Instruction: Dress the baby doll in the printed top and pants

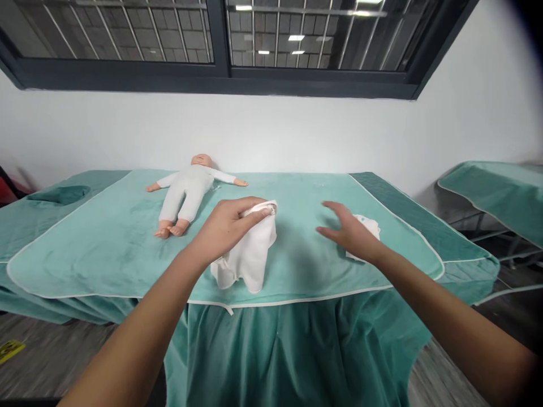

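My left hand (235, 225) pinches the upper edge of a white piece of cloth (250, 257), which looks like a small garment and hangs down over the front of the bed. To the right, my right hand (350, 229) is held in the air with thumb and fingers apart, nothing between them. Just behind that hand lies a folded white cloth (370, 225) with small coloured marks, partly hidden by it. On its back at the left lies a baby doll (186, 183) in a white long-sleeved outfit, arms spread and feet towards me.
A pale green sheet (106, 243) with white piping covers the bed, over a darker green cover (394, 198). Behind stands a white wall (271, 130) under a dark-framed window (229, 76). Another green-covered bed (500, 192) is at the right. A yellow floor sticker (11, 350) shows lower left.
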Tool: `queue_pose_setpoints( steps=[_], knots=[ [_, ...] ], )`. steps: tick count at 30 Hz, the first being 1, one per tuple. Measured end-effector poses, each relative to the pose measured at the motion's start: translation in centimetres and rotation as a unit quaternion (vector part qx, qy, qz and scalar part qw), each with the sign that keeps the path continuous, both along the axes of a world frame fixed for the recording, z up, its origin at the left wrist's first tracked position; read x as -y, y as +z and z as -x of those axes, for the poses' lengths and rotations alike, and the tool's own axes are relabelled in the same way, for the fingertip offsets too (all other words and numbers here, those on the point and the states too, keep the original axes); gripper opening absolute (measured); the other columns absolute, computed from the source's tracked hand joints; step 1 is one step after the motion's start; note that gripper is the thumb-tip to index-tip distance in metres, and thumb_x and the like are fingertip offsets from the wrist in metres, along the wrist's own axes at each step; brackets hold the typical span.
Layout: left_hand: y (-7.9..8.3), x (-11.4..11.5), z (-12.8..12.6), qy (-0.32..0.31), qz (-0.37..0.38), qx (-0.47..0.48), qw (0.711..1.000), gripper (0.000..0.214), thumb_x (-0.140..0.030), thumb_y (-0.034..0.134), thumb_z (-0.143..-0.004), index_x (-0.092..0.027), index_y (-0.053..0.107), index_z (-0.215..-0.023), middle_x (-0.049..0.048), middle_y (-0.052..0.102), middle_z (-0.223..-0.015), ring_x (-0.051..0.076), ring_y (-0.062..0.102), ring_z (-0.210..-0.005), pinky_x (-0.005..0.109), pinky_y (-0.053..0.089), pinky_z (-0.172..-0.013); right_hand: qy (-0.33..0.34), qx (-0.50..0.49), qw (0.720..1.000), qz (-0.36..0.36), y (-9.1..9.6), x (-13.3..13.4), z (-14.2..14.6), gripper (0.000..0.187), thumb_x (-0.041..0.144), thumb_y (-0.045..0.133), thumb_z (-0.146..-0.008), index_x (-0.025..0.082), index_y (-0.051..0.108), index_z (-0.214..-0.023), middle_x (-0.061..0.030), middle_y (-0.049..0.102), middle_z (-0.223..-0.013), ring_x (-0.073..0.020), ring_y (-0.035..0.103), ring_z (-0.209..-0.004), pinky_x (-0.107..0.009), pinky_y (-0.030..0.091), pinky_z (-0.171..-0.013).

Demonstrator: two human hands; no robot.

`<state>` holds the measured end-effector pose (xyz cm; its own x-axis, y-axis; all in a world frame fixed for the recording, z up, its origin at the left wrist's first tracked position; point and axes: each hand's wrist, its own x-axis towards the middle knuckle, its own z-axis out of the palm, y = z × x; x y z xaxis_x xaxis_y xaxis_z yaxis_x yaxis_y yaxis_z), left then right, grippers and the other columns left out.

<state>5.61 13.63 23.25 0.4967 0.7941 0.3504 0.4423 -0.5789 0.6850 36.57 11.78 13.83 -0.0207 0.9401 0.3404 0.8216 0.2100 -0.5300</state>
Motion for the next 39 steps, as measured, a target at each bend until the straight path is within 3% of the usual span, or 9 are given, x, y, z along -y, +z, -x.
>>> queue_pose_setpoints(
  steps=[2,4,7,10,15,20,27,32,39],
  knots=[
    [1.1,0.4,-0.9,-0.050,-0.013,-0.038,0.998,0.038,-0.052,0.047,-0.094,-0.024,0.074,-0.092,-0.0018,0.074,-0.090,0.017,0.064,-0.081,0.026,0.045,-0.069,0.169,-0.080,0.982,-0.004,2.9,0.7,4.6,0.055,0.046,0.061,-0.089,0.030,0.045,-0.140,-0.0053,0.049,-0.146,-0.0242,0.047,-0.133,-0.042,0.041,-0.109],
    [2.1,0.7,-1.7,-0.079,-0.045,-0.071,0.993,0.037,-0.048,0.045,-0.095,-0.024,0.073,-0.091,-0.0021,0.073,-0.086,0.016,0.063,-0.078,0.026,0.044,-0.068,0.235,-0.139,0.961,-0.040,5.2,0.8,8.1,0.040,0.041,0.061,-0.090,0.028,0.055,-0.128,-0.0036,0.061,-0.128,-0.0216,0.058,-0.117,-0.037,0.047,-0.099],
    [3.1,0.7,-2.1,-0.045,-0.119,-0.097,0.987,0.032,-0.041,0.045,-0.095,-0.023,0.070,-0.090,-0.0018,0.071,-0.084,0.016,0.061,-0.077,0.027,0.042,-0.068,0.197,-0.168,0.960,-0.106,7.4,-0.2,10.7,0.015,0.032,0.061,-0.087,0.022,0.063,-0.098,0.0005,0.066,-0.092,-0.0158,0.061,-0.084,-0.028,0.047,-0.073],
    [3.3,0.0,-1.6,0.063,-0.192,-0.112,0.973,0.021,-0.035,0.048,-0.092,-0.022,0.065,-0.094,-0.0003,0.068,-0.085,0.017,0.061,-0.077,0.028,0.041,-0.067,0.127,-0.139,0.966,-0.177,8.7,-1.6,11.3,0.007,0.024,0.058,-0.082,0.021,0.060,-0.087,0.0025,0.061,-0.078,-0.0138,0.054,-0.071,-0.026,0.040,-0.065],
    [2.6,-1.2,-0.3,0.255,-0.283,-0.178,0.907,0.023,-0.014,0.047,-0.084,-0.022,0.059,-0.101,0.0050,0.064,-0.106,0.021,0.061,-0.084,0.030,0.038,-0.062,0.043,-0.004,0.974,-0.221,9.9,-2.8,10.9,0.019,0.018,0.048,-0.079,0.022,0.060,-0.094,0.0005,0.063,-0.085,-0.0153,0.050,-0.068,-0.028,0.033,-0.064],
    [1.6,-2.1,0.8,0.332,-0.272,-0.243,0.870,0.038,-0.005,0.044,-0.076,-0.024,0.057,-0.106,0.0065,0.062,-0.111,0.023,0.061,-0.088,0.032,0.036,-0.061,-0.025,0.140,0.972,-0.187,9.0,-4.0,9.7,0.029,0.013,0.044,-0.081,0.024,0.060,-0.103,-0.0027,0.068,-0.100,-0.0188,0.054,-0.073,-0.029,0.028,-0.062],
    [-0.6,-4.1,2.8,0.365,-0.208,-0.257,0.870,0.042,-0.005,0.044,-0.077,-0.024,0.058,-0.112,0.0084,0.065,-0.113,0.027,0.062,-0.096,0.034,0.039,-0.064,-0.058,0.145,0.975,-0.157,6.5,-5.3,7.5,0.037,0.007,0.043,-0.075,0.025,0.063,-0.100,-0.0020,0.069,-0.101,-0.0197,0.058,-0.081,-0.028,0.031,-0.063],
    [-2.1,-5.4,5.2,0.369,-0.145,-0.166,0.903,0.033,-0.015,0.046,-0.081,-0.027,0.062,-0.107,0.0058,0.070,-0.102,0.027,0.063,-0.089,0.034,0.040,-0.064,-0.082,0.064,0.992,-0.077,4.7,-6.0,4.8,0.029,0.015,0.047,-0.075,0.024,0.068,-0.094,-0.0015,0.073,-0.095,-0.0197,0.060,-0.080,-0.027,0.036,-0.064],
    [-1.1,-9.0,5.7,0.391,-0.125,-0.190,0.892,0.030,-0.024,0.046,-0.087,-0.025,0.063,-0.111,0.0109,0.071,-0.094,0.032,0.064,-0.089,0.039,0.043,-0.074,-0.112,0.188,0.975,0.045,8.1,-10.5,2.1,0.037,0.013,0.053,-0.065,0.026,0.073,-0.093,-0.0048,0.072,-0.092,-0.0215,0.061,-0.077,-0.029,0.038,-0.061]
  ],
)
